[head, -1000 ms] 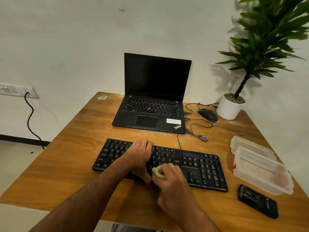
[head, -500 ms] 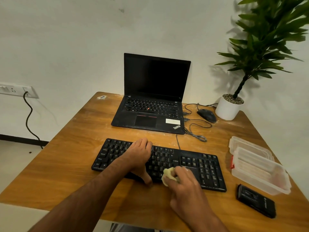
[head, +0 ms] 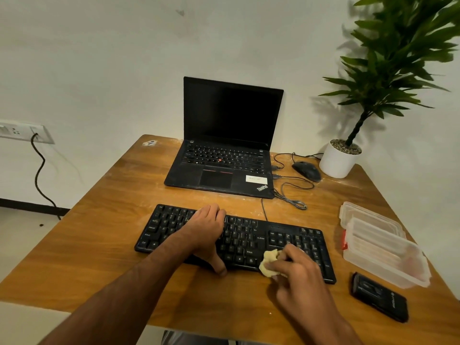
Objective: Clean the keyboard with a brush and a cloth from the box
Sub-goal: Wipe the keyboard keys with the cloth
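- Near the front edge of the wooden table (head: 99, 245): black keyboard (head: 239, 240), lying flat and a little askew, cable running to the far side toward the laptop (head: 224, 155).
- Left hand (head: 206, 230) flat across the middle keys, fingers straight and relaxed, thumb hooked over the near edge; holds nothing, only steadies.
- Right hand (head: 298, 272) curled round a crumpled pale yellow cloth (head: 270, 262), pressing it on the near right part of the keyboard, beside the number pad.
- Clear plastic box (head: 383, 252) at the right, well apart from the hands, something red at its left side; lid seemingly beneath or beside it, hard to tell.
- Dark flat device (head: 379, 297) near the right corner, just past the keyboard's end.
- Likely risks: a wide rightward wipe knocking that device or the box; hard pressure popping a keycap or sliding the keyboard if the left hand lifts; snagging cloth fibres between keys.
- Readable writing: "ThinkPad" on the laptop palm rest; key legends such as "Shift" and "Ctrl" faintly; white sticker text and device logo too blurred.
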{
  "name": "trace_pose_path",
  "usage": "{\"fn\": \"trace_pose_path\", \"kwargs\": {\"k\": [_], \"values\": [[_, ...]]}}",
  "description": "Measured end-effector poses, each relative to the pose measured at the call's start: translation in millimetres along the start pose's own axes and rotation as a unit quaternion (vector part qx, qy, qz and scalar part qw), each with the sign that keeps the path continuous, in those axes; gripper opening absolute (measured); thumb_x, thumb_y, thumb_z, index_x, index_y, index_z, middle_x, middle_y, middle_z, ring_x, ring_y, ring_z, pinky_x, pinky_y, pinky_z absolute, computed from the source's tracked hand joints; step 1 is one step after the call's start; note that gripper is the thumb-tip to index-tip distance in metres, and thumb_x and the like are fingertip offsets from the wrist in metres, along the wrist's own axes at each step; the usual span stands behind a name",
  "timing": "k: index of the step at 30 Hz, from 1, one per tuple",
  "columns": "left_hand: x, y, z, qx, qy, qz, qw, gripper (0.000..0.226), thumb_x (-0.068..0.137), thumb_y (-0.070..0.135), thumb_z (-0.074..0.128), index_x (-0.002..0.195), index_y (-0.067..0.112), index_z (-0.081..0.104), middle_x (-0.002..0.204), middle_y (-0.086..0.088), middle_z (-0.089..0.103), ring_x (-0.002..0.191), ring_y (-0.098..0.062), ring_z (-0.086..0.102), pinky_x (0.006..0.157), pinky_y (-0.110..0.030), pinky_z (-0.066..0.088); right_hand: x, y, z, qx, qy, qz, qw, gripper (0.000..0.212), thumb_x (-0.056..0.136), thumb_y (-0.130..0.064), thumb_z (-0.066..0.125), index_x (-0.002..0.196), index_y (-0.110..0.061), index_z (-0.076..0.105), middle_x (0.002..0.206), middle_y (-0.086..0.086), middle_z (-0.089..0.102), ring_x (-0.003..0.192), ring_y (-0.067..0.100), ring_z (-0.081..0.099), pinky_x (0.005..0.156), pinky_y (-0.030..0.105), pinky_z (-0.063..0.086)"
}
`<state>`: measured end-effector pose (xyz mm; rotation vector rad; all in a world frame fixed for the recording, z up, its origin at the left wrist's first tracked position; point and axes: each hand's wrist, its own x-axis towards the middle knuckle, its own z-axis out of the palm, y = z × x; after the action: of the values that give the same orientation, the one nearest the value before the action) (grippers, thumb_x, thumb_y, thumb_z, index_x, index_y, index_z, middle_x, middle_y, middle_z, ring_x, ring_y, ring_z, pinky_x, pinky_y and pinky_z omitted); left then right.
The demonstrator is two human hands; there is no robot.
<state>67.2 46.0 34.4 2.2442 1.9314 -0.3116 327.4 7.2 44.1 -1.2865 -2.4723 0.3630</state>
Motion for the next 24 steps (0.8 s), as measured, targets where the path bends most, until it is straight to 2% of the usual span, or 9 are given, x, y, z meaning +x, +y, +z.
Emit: {"fn": "trace_pose_path", "kwargs": {"k": [3,7,11,14,19,24], "values": [[2.9,-0.3,2.2,0.009,0.005,-0.001,1.0,0.141,0.055,0.08,0.083,0.157,0.006,0.019,0.15,-0.01,0.03,0.138,-0.027,0.031,0.123,-0.044,0.028,6.6,-19.2,16.1,0.029,0.021,-0.02,0.999,0.043,0.066,-0.003,0.087,0.101,-0.027,0.078,0.091,-0.017,0.046,0.088,0.003,0.05,0.079,0.02,0.053],[4.1,-1.5,4.3,0.017,0.014,0.002,1.0,0.14,0.056,0.08,0.083,0.156,0.005,0.02,0.148,-0.011,0.031,0.137,-0.027,0.032,0.123,-0.042,0.029,21.6,-33.2,22.4,0.034,0.025,-0.038,0.998,0.041,0.067,-0.001,0.085,0.096,-0.028,0.077,0.09,-0.016,0.044,0.088,0.003,0.047,0.075,0.018,0.048],[2.7,-2.8,4.8,0.012,0.008,0.002,1.0,0.144,0.055,0.081,0.082,0.157,0.005,0.017,0.152,-0.011,0.029,0.14,-0.029,0.03,0.124,-0.044,0.027,20.3,-20.5,5.4,0.006,-0.01,-0.025,1.0,0.04,0.079,-0.004,0.077,0.108,-0.032,0.076,0.097,-0.02,0.047,0.098,0.001,0.044,0.081,0.012,0.038],[4.0,-3.1,4.0,0.005,0.004,0.002,1.0,0.145,0.053,0.083,0.081,0.158,0.006,0.017,0.152,-0.01,0.029,0.14,-0.028,0.03,0.125,-0.045,0.027,24.8,-8.4,-6.4,-0.016,-0.009,-0.003,1.0,0.04,0.087,-0.006,0.068,0.117,-0.032,0.072,0.102,-0.019,0.048,0.103,0.001,0.04,0.087,0.011,0.033],[5.1,-3.0,3.4,0.009,0.005,0.002,1.0,0.144,0.054,0.082,0.081,0.157,0.006,0.018,0.152,-0.01,0.029,0.14,-0.029,0.03,0.125,-0.045,0.026,51.9,-16.9,-3.9,-0.09,-0.012,0.027,0.995,0.036,0.088,-0.012,0.062,0.12,-0.025,0.07,0.114,-0.005,0.053,0.113,0.013,0.042,0.104,0.03,0.039],[5.9,-3.8,4.6,0.004,0.007,0.004,1.0,0.141,0.056,0.079,0.083,0.156,0.004,0.018,0.151,-0.013,0.03,0.139,-0.029,0.031,0.125,-0.045,0.026,92.6,-15.2,-8.3,-0.135,0.004,0.057,0.989,0.029,0.087,-0.018,0.062,0.113,-0.022,0.074,0.115,0.002,0.062,0.111,0.017,0.05,0.102,0.035,0.043]]}}
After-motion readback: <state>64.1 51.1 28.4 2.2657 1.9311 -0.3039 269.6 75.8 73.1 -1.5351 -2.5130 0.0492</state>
